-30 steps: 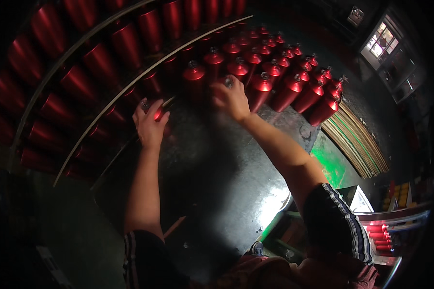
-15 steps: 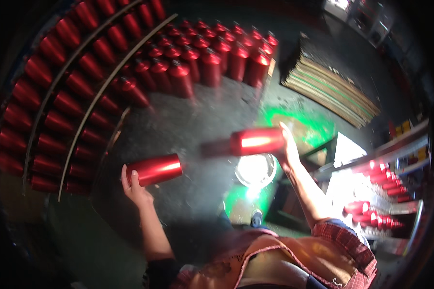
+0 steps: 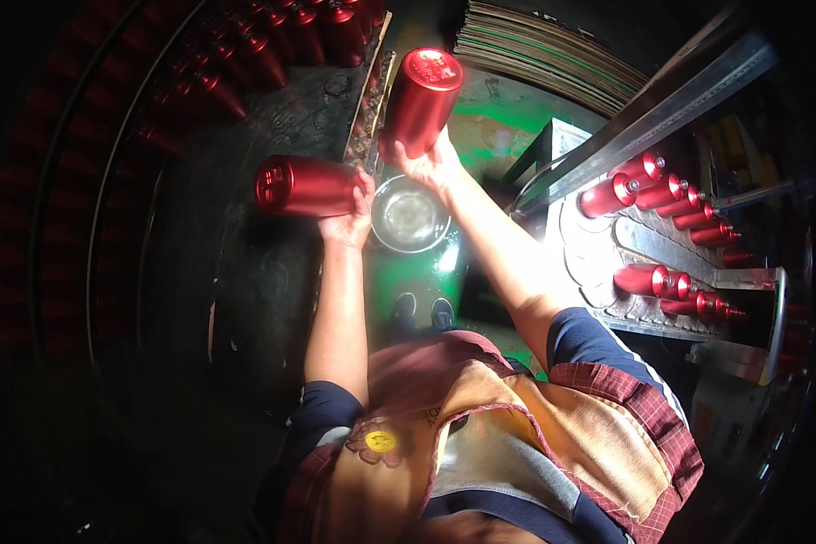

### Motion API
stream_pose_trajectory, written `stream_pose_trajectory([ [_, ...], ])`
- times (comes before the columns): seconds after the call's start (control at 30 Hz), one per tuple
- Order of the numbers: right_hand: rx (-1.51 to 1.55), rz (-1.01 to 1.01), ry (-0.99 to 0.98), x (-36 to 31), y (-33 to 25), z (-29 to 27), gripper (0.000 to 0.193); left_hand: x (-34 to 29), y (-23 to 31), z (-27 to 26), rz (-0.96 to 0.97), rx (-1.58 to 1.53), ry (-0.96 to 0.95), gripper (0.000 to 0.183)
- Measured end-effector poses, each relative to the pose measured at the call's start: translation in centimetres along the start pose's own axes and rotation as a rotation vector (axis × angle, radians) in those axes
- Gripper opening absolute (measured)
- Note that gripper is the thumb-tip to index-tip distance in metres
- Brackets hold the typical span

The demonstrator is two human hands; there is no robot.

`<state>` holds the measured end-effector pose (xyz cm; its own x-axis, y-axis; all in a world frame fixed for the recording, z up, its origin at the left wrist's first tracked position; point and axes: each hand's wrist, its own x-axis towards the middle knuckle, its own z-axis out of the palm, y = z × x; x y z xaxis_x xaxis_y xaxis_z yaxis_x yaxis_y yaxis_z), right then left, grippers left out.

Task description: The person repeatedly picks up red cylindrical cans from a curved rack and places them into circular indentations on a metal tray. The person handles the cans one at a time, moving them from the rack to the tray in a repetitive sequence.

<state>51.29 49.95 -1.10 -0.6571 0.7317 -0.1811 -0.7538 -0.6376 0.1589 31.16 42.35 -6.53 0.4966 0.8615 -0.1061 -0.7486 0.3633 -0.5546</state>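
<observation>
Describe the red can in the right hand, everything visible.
The red can is a glossy metallic cylinder, aluminium by the look, with rounded shoulders and a flat closed end that faces the camera and catches bright light. It tilts, closed end up and to the right. The right hand cups it from below, fingers wrapped round its lower part, which hides that end. It is held in the air above a round steel bowl, apart from it. No dents or labels show.

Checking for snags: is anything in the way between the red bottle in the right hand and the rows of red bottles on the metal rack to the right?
Nothing visible blocks it. The right hand holds the red bottle up in open air; only the rack's slanted metal rail lies between it and the racked bottles.
</observation>
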Motion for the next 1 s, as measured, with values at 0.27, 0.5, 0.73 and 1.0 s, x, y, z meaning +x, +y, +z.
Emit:
stream_pose_trajectory([
  [0.27, -0.017, -0.044, -0.187, -1.8, -0.2, -2.5, 0.072, 4.4, 6.1, -2.0, -0.186, -0.024, 0.039, 0.042],
  [0.5, -0.478, -0.579, 0.143, -22.1, -1.9, -5.0, 0.060, 1.2, 3.8, -3.8, -0.328, 0.400, 0.023, 0.062],
  [0.73, -0.746, -1.314, 0.833, -54.4, -1.2, -5.8, 0.044, 3.2, -18.2, -9.6, -0.129, 1.497, 0.206, 0.043],
  [1.0, -1.968, -1.535, 1.431, -69.0, -11.7, -5.1, 0.042, 6.7, -51.9, -19.7, -0.125, 2.397, -0.655, 0.036],
])
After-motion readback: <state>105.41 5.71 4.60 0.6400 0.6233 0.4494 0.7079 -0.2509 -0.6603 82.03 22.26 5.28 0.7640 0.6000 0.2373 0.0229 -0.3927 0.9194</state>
